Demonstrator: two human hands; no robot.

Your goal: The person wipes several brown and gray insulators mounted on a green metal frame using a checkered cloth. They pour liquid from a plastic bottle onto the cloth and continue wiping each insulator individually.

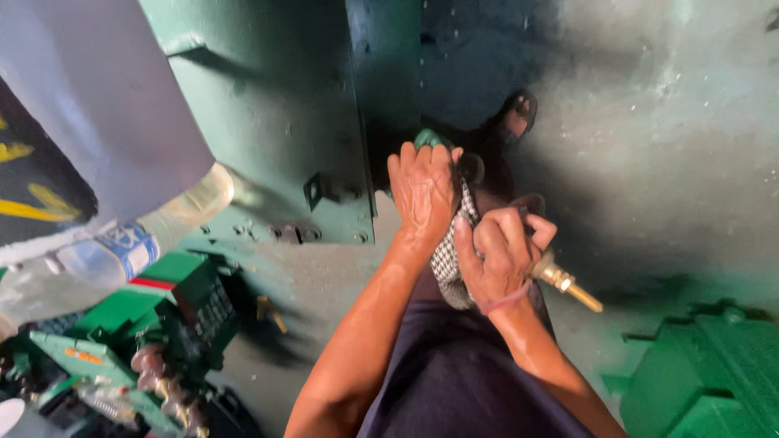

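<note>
Checkered cloth [448,258] around brass nozzle [568,284]

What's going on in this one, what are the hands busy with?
A person looks down at their own two hands, held close together over a green-painted floor. The left hand wraps over a green part and presses a black-and-white checked cloth against it. The right hand grips the same bundle lower down, where a brass fitting sticks out to the side. A clear plastic bottle and green machine parts lie to the left.
</note>
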